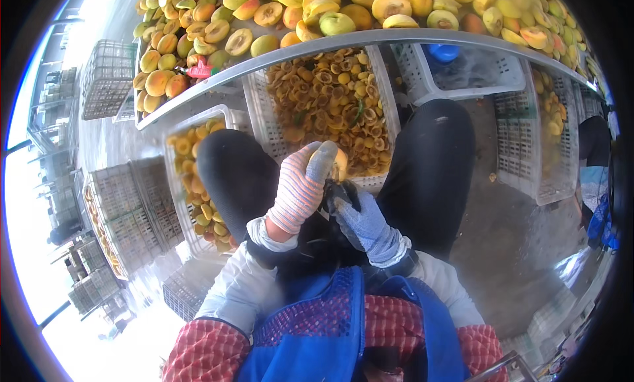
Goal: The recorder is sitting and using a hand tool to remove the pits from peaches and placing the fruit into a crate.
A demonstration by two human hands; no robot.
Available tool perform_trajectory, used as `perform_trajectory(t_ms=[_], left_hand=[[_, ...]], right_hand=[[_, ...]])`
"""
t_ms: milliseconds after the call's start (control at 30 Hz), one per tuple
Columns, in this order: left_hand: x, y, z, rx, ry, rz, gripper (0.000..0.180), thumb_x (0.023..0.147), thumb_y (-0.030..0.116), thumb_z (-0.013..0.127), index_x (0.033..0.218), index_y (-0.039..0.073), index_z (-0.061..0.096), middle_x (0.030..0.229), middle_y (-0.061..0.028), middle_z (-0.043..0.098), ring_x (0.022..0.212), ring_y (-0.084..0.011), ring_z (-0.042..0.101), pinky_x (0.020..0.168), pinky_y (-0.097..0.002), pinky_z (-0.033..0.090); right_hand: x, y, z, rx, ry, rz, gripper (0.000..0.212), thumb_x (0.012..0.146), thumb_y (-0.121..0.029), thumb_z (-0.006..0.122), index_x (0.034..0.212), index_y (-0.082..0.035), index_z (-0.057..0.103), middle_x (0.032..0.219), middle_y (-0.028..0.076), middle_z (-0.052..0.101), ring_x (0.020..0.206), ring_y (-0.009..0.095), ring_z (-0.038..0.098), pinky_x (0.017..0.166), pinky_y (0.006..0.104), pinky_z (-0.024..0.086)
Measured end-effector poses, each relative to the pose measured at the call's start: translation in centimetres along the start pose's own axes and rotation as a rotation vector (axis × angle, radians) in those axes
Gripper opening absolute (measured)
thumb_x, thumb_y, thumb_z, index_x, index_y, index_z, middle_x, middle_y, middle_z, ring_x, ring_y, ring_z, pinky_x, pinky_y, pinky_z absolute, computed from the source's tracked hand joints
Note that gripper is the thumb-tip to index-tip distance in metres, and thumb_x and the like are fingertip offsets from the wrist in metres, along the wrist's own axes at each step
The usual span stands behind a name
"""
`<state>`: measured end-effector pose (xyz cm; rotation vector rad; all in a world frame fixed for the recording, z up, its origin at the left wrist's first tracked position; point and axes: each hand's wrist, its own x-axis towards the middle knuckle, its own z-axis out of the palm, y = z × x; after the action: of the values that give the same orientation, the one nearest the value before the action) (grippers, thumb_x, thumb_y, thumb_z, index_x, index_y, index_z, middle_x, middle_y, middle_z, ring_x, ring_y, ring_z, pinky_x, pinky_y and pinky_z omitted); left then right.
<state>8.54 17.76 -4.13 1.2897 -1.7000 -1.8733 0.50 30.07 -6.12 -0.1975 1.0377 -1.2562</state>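
My left hand [298, 187], in a white and orange striped glove with grey fingertips, is closed on a yellow peach piece [339, 165]. Only the fruit's right side shows past the thumb and fingers. Close beside it, my right hand [367, 227], in a blue-grey glove, is wrapped round a black tool [339, 195]. Its working end meets the underside of the peach piece, and I cannot make out its exact shape. Both hands are between my knees, over the near edge of a white crate [388, 104] filled with brownish-yellow fruit scraps [323, 104].
A metal-edged table [317, 52] heaped with whole and halved peaches [396, 8] spans the far side. A red object [199, 69] lies on it. Left of my knee, a crate [181, 207] holds peach halves. A white bin [472, 81] and another crate [518, 141] stand right.
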Motion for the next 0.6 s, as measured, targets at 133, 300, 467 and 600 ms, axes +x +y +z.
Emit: perform_trajectory(t_ms=[133,300,467,600], left_hand=[[-0.1,0.1,0.1,-0.081,0.03,0.014,0.041,0.094,0.039,0.055,0.091,-0.001,0.063,0.078,0.0023,0.059,0.07,-0.004,0.05,0.064,-0.0207,0.041],[0.6,0.0,-1.4,0.006,-0.2,-0.155,0.039,0.095,0.037,0.054,0.092,0.0,0.063,0.078,0.002,0.059,0.072,-0.0039,0.05,0.067,-0.0206,0.041],[-0.4,-0.3,0.4,0.008,0.033,0.009,0.04,0.095,0.035,0.051,0.087,-0.002,0.064,0.071,-0.0023,0.059,0.066,-0.0082,0.048,0.065,-0.024,0.04],[-0.5,-0.2,0.8,-0.209,0.03,-0.053,0.036,0.095,0.035,0.052,0.092,0.0,0.064,0.075,-0.0016,0.06,0.068,-0.0077,0.049,0.066,-0.0235,0.041]], right_hand=[[0.1,0.2,-0.3,0.062,-0.026,0.0,0.022,0.092,-0.019,0.057,0.108,-0.004,0.053,0.078,0.003,0.059,0.063,0.01,0.055,0.057,0.0257,0.046],[0.6,1.0,-1.0,-0.506,0.048,-0.299,0.026,0.09,-0.019,0.059,0.109,-0.001,0.054,0.083,0.008,0.062,0.067,0.014,0.059,0.063,0.0303,0.048],[0.7,1.9,-1.2,-0.24,0.02,-0.15,0.028,0.09,-0.019,0.061,0.11,-0.001,0.054,0.084,0.009,0.063,0.067,0.014,0.059,0.064,0.031,0.048],[0.6,1.3,-1.2,-0.006,-0.033,-0.04,0.03,0.089,-0.019,0.061,0.112,-0.001,0.052,0.082,0.009,0.063,0.067,0.016,0.06,0.062,0.0328,0.048]])
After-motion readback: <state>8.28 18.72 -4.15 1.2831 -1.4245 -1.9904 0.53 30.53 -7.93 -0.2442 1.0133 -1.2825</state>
